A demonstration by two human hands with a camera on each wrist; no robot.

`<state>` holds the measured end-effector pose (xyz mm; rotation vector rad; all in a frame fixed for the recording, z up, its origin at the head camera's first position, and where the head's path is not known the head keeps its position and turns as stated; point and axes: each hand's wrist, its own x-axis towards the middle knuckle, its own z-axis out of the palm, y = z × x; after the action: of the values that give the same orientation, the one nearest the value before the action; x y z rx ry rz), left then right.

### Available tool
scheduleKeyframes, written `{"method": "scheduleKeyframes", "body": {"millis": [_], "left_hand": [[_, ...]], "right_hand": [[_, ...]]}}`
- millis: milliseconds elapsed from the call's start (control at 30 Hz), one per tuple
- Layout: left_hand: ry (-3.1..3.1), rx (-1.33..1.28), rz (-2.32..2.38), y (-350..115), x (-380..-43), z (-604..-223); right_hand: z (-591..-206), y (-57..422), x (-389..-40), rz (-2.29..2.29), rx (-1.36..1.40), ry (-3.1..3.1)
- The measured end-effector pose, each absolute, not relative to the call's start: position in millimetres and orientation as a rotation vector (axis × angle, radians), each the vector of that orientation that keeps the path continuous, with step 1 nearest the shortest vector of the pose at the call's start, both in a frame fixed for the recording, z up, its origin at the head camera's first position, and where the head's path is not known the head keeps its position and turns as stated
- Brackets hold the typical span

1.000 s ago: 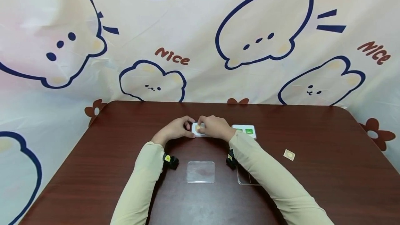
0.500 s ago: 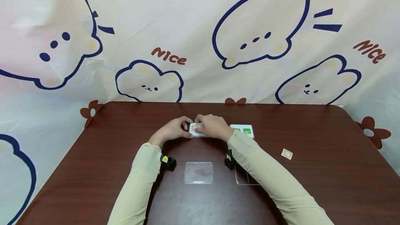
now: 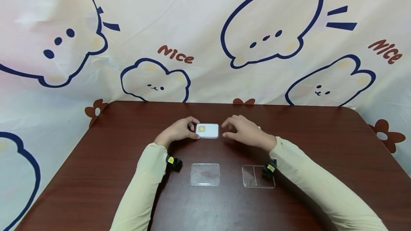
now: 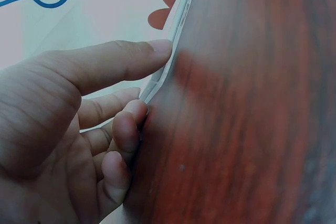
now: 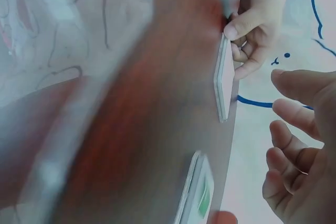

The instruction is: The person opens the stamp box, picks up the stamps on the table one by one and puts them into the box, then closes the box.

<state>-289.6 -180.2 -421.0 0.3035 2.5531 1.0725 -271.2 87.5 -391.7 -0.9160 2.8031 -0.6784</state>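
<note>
A flat white rectangular piece [image 3: 211, 130] with a clear rim lies at the far middle of the table in the head view. Near its left end sits a small beige square [image 3: 201, 129]. My left hand [image 3: 177, 131] holds that left end between thumb and fingers, the thumb [image 4: 131, 62] on its edge in the left wrist view. My right hand [image 3: 245, 131] hovers just right of the white piece, apart from it, fingers loosely bent and holding nothing. A second white piece [image 5: 195, 198] with a green patch shows in the right wrist view; my right hand mostly hides it in the head view.
Two clear plastic plates lie nearer on the brown table [image 3: 96, 174]: a plain one [image 3: 205, 174] in the middle and one with a dividing line [image 3: 249, 176] partly under my right wrist's camera. A printed cloth [image 3: 205, 27] stands behind the table.
My right hand has left the white piece and moved right, uncovering it. The right forearm now covers where a loose beige square lay. My left hand keeps its hold.
</note>
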Motion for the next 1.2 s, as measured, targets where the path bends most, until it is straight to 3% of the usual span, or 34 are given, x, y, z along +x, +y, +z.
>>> {"method": "scheduleKeyframes", "body": {"millis": [333,733,1200], "left_hand": [[2.535,0.291,1.075,-182.2,-288.8,-421.5],[2.555,0.301,1.059,-179.9,-291.1,-421.5],[2.545,0.302,1.068,-179.4,-291.0,-421.8]], "right_hand": [[-385.7,153.3,-230.6,-0.749,-0.939,2.873],[-372.6,250.1,-205.6,-0.765,-0.574,2.941],[-406.7,289.7,-191.7,-0.759,-0.469,2.893]]}}
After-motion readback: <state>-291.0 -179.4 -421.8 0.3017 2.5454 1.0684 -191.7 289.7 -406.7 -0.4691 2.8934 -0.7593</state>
